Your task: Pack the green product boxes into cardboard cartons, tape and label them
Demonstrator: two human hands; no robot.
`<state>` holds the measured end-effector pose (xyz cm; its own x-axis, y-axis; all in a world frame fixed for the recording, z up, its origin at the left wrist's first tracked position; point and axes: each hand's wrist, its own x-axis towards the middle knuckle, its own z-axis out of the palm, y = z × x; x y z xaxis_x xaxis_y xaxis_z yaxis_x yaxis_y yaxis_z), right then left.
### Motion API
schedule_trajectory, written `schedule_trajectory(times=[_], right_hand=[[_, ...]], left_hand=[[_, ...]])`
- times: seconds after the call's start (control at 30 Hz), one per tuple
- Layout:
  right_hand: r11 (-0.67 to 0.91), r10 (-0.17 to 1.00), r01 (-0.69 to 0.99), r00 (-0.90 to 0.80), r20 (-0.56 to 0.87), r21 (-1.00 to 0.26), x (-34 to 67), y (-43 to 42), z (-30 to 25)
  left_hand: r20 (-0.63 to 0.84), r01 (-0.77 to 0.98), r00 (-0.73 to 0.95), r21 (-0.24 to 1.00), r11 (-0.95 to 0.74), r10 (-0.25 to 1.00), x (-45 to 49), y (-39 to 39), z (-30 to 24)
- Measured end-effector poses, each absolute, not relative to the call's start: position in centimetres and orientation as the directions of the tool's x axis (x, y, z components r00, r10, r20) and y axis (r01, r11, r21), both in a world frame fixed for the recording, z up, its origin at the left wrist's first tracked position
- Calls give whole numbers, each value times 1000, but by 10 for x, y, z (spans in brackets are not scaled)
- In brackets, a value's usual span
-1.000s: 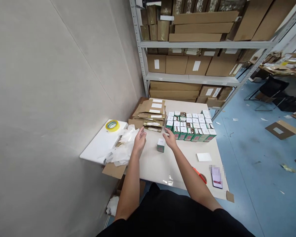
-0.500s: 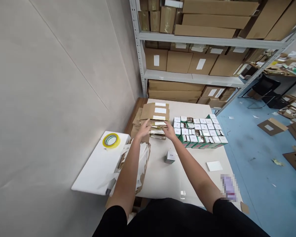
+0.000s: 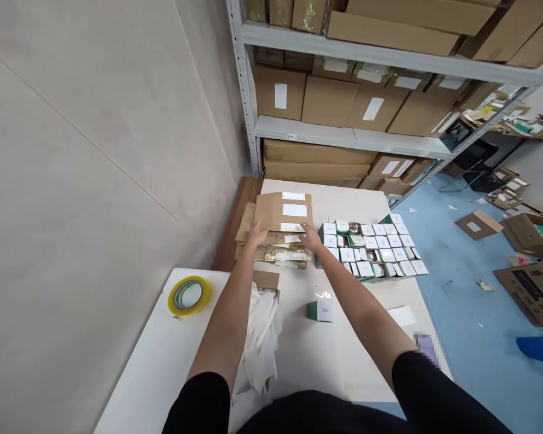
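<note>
A stack of flattened cardboard boxes lies at the far left of the table, its top flattened cardboard box [image 3: 268,208] bearing white labels. My left hand [image 3: 256,235] is closed at the left front edge of that top piece. At its right front corner, my right hand [image 3: 311,237] is closed with the fingertips on the edge. The undersides of both grips are hidden. Nearer to me, a small green and white box [image 3: 320,311] stands alone on the table.
Rows of small white-topped boxes [image 3: 382,241] stand right of the stack. Left are a carton of white wrapping sheets [image 3: 263,337] and a yellow tape roll [image 3: 203,296] on a white foam block [image 3: 136,361]. A loaded shelf rack [image 3: 308,134] rises behind the table.
Both hands, spread above the front of the stack before, have closed at the sides of the top cardboard piece. The view has shifted, and the small single box shows its green side.
</note>
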<state>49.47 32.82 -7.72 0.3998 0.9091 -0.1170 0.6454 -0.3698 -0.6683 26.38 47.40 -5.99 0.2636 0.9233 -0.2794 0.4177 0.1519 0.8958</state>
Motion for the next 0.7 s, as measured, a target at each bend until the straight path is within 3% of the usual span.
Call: schedule_trajectory(times=[0.27,0.47,0.7], right_hand=[[-456,889,723,348,-297,-519,492,347,-114],[-477,879,671,363,-310,-568,492,341,-133],[-452,884,611,404,-235,-649,497,330,-108]], left_hand=[[-312,504,188,845,181,931,268,500,-88],[-255,536,169,835,129,952,267,511,-79],[-230,223,295,960,167,927,275,492,-41]])
